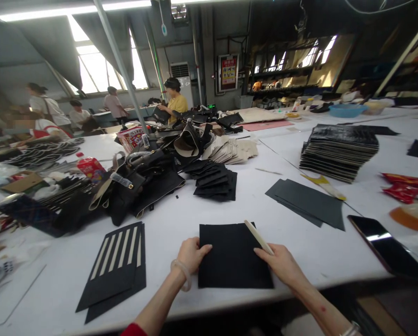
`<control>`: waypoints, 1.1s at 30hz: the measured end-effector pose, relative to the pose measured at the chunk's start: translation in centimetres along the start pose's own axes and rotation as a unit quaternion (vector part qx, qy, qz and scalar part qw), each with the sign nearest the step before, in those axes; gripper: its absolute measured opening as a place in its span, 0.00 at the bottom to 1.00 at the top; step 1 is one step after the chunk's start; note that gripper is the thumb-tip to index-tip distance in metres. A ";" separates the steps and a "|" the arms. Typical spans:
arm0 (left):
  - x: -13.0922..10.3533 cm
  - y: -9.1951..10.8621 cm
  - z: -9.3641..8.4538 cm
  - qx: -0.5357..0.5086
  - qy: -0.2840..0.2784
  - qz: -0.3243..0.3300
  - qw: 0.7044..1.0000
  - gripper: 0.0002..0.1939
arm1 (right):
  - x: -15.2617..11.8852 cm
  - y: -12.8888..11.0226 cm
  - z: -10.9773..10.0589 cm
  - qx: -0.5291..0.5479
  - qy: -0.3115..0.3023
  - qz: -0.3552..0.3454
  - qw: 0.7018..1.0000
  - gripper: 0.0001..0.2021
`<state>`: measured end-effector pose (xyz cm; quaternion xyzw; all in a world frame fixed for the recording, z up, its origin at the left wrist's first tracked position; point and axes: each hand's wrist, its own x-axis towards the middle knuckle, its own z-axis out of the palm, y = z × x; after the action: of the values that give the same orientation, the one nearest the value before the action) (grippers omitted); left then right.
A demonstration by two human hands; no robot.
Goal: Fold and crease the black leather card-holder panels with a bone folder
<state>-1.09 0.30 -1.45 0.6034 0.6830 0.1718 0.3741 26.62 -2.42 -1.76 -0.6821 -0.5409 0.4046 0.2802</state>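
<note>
A square black panel (235, 256) lies flat near the table's front edge. My left hand (191, 254) pinches its left edge, thumb on top and fingers underneath. At the panel's right side, my right hand (281, 262) is closed around a flat cream-coloured stick (258, 237), its tip over the panel's upper right corner and the thumb at the panel's edge. To the left lie two overlapping black panels (114, 289) with pale strips across their upper part. Behind the square one sits a fanned pile of small black pieces (214, 182).
Dark rectangular sheets (307, 200) and a tall stack of black panels (338, 151) lie to the right, near a phone (387, 242). Black bags (139, 186) and a red-labelled bottle (90, 166) crowd the left. People, including one in yellow (178, 105), are farther back.
</note>
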 end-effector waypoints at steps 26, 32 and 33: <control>-0.3 0.5 -0.7 0.032 -0.043 0.083 0.995 0.17 | -1.2 -1.7 0.1 -0.048 0.044 0.005 0.998 0.14; -0.1 0.5 -0.4 0.030 -0.048 0.078 0.995 0.20 | -1.3 -1.7 0.4 -0.068 0.060 0.007 0.996 0.14; -0.1 0.5 -0.4 0.026 -0.048 0.076 0.996 0.20 | -1.4 -1.8 0.5 -0.073 0.065 0.009 0.995 0.13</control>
<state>-1.05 0.38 -0.85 0.6708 0.6205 0.1527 0.3763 25.22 -3.30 -0.22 -0.7304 -0.5435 0.3215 0.2601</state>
